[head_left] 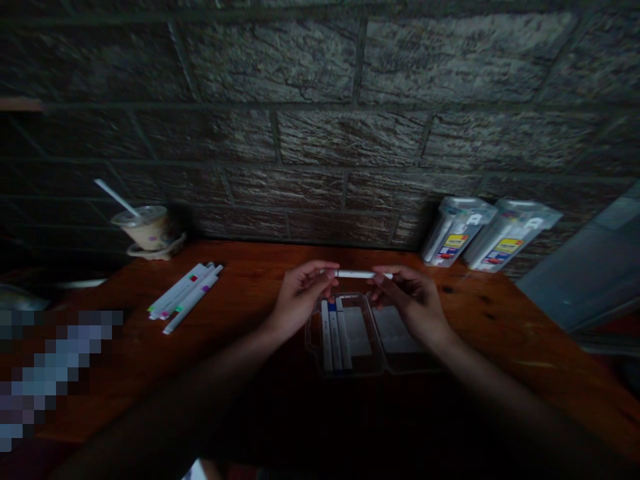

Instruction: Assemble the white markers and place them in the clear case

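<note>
A white marker (356,274) is held level between my two hands, above the far side of an opened clear plastic case. My left hand (306,293) pinches its left end, and my right hand (413,297) grips its right end. Below them the case (384,369) lies flat on the wooden table. Several white markers (336,337) with blue parts lie side by side in its left half. Pale paper inserts (357,331) show in both halves. My right hand and wrist hide part of the right half.
Several white markers (185,293) with coloured marks lie in a group on the table at left. Behind them stands a drink cup (147,230) with a straw. Two clear marker boxes (453,233) stand at back right against the brick wall (320,133).
</note>
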Motion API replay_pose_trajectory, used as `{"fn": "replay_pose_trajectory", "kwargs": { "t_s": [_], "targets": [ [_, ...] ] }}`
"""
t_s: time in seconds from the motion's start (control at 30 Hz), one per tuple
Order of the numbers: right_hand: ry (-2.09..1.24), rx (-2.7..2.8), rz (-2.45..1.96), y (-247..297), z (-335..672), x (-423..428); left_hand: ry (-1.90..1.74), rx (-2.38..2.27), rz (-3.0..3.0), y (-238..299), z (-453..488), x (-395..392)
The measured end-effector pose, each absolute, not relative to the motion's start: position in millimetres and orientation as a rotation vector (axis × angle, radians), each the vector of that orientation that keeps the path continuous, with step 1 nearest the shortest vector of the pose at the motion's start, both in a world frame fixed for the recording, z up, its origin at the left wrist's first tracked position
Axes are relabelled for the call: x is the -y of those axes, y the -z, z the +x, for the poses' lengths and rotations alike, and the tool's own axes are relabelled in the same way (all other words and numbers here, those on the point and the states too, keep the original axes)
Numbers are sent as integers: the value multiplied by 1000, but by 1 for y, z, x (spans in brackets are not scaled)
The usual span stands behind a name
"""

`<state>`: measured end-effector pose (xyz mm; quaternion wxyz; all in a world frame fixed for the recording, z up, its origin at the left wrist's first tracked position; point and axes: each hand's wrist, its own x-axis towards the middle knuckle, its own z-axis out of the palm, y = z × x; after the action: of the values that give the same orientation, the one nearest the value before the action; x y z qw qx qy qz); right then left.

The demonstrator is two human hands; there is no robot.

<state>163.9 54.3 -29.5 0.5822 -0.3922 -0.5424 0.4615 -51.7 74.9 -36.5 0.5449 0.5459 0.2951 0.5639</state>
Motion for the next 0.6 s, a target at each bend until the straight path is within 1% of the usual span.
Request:
{"fn": "replay_pose_trajectory", "kwargs": {
  "t_s": [0.27, 0.6],
  "targets": [
    [-1035, 1336, -964, 30, 164, -56, -1369, -758, 1423, 28, -52, -70],
    [-1058, 1343, -910, 26, 163, -53, -1376, -830, 1494, 35, -49, -70]
  ]
}}
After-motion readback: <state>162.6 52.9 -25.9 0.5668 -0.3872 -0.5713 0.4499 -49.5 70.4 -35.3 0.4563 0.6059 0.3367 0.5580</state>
